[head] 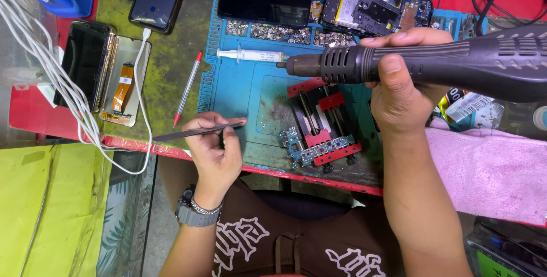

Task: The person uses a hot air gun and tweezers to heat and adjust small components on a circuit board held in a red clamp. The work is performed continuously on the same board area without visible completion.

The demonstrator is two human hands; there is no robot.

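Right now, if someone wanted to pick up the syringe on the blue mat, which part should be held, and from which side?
Probably the clear barrel of the syringe, pinched across its width from above. It lies flat on the blue mat, lengthwise left to right, with its thin tip toward the hot-air tool in the right hand. Coming from the plunger end on the left keeps fingers off that nozzle.

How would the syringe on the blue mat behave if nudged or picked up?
The syringe looks like a thin round barrel lying flat on the blue mat, so it would probably roll sideways, though its plunger flange may check that. It seems small and plastic, likely light and stiff.
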